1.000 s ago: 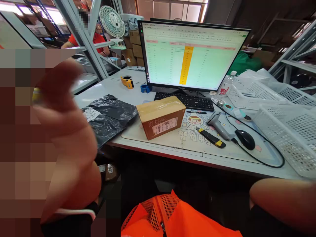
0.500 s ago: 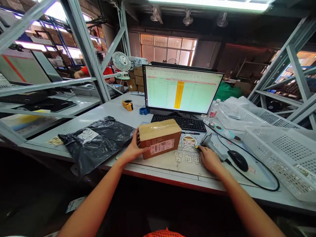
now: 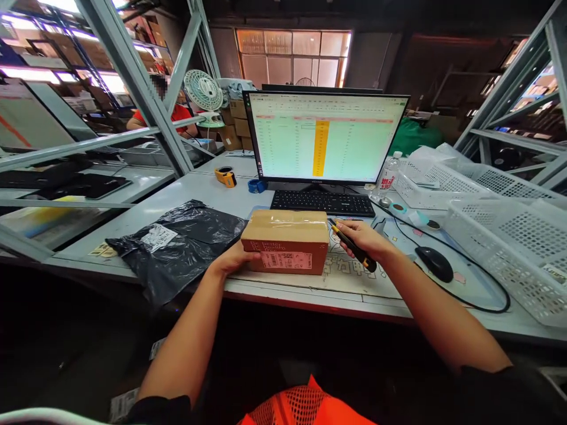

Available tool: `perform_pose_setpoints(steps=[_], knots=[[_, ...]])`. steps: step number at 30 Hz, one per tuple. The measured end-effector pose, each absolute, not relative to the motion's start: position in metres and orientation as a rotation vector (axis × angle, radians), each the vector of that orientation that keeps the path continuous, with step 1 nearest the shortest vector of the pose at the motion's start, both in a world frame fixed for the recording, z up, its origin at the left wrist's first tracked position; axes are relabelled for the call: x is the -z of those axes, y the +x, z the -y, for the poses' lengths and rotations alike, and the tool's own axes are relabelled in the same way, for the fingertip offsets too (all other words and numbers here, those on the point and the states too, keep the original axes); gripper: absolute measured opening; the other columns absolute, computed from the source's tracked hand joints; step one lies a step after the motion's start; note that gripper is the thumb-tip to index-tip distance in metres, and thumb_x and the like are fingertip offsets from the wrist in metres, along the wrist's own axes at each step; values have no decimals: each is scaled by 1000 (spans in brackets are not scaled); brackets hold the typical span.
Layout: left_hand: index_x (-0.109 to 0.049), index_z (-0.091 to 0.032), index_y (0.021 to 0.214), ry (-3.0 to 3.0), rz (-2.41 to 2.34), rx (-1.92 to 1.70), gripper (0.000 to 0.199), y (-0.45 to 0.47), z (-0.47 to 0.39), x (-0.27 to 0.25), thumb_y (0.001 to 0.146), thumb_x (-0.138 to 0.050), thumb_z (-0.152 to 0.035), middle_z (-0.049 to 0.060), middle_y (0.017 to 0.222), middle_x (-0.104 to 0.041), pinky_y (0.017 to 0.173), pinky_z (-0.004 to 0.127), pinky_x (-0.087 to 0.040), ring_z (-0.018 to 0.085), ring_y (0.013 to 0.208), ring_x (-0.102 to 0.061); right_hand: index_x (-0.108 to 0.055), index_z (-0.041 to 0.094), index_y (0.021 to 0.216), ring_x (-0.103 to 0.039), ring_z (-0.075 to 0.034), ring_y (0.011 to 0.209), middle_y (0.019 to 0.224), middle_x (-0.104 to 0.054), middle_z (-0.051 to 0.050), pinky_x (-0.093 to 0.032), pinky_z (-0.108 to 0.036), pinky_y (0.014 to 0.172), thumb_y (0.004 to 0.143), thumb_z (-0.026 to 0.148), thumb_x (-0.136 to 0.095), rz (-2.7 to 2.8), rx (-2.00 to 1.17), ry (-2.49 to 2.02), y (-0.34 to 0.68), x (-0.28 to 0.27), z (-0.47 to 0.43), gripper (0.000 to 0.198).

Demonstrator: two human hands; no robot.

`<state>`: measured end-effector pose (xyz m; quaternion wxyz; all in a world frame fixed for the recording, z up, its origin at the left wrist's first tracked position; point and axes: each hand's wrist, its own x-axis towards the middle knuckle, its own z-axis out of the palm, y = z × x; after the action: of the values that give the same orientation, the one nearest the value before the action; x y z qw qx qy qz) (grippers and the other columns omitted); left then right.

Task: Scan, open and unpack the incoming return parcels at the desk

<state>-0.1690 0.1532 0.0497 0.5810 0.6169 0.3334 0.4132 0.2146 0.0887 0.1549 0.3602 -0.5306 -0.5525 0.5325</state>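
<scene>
A brown cardboard box [image 3: 283, 242] with clear tape over its top and a white label on its front stands on the desk mat. My left hand [image 3: 234, 257] grips the box at its left end, thumb on the front and the other fingers mostly hidden behind. In my right hand [image 3: 361, 237] is a black and yellow utility knife [image 3: 354, 247], its tip close to the box's top right corner. Whether the tip touches the cardboard, I cannot tell. To the left lies a black plastic mailer bag [image 3: 186, 242] with a white label.
Behind the box are a keyboard [image 3: 323, 203] and a monitor [image 3: 325, 139]. A mouse [image 3: 434, 264], a scanner cable and white plastic baskets [image 3: 509, 260] fill the right side. Tape rolls [image 3: 225, 177] lie at the back left. A person in red [image 3: 179, 115] sits beyond the metal frame.
My right hand has lifted the utility knife off the mat and brought it left to the box. The box has turned so its front faces me more squarely.
</scene>
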Motion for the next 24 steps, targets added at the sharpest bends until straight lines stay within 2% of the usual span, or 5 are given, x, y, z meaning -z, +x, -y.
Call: perform_pose_setpoints(steps=[6, 13, 16, 20, 24], knots=[[-74, -13, 125, 1437, -882, -988, 100, -165, -152, -57, 41, -108, -54, 20, 149, -66, 130, 57, -37, 49, 149, -49, -66, 22, 127, -56, -13, 43, 59, -61, 2, -47, -20, 38, 110, 40, -52, 1354, -1352, -1377, 208, -150, -76, 28], [-66, -11, 140, 1372, -940, -1023, 121, -157, -144, -66, 35, -109, -51, 23, 150, -63, 133, 61, -29, 48, 151, -47, -64, 24, 133, -55, -13, 43, 60, -62, 3, -47, -19, 39, 105, 49, -61, 1288, -1417, -1369, 202, -144, -44, 38], [-64, -10, 144, 1398, -923, -1047, 123, -157, -145, -68, 37, -109, -51, 24, 152, -62, 133, 60, -29, 48, 152, -45, -64, 24, 129, -56, -13, 44, 61, -62, 3, -47, -20, 39, 100, 56, -67, 1321, -1456, -1339, 202, -143, -33, 44], [-68, -10, 136, 1462, -890, -1038, 111, -155, -143, -67, 43, -107, -57, 23, 155, -59, 131, 60, -34, 50, 151, -45, -63, 22, 127, -55, -13, 44, 62, -63, 3, -46, -21, 41, 96, 61, -69, 1281, -1410, -1323, 202, -141, -31, 50], [-56, -14, 153, 1507, -898, -1069, 116, -146, -134, -63, 55, -104, -54, 21, 161, -54, 132, 56, -33, 46, 155, -43, -64, 20, 125, -59, -15, 51, 69, -65, 0, -52, -25, 49, 99, 60, -63, 1273, -1338, -1360, 212, -129, -42, 47]])
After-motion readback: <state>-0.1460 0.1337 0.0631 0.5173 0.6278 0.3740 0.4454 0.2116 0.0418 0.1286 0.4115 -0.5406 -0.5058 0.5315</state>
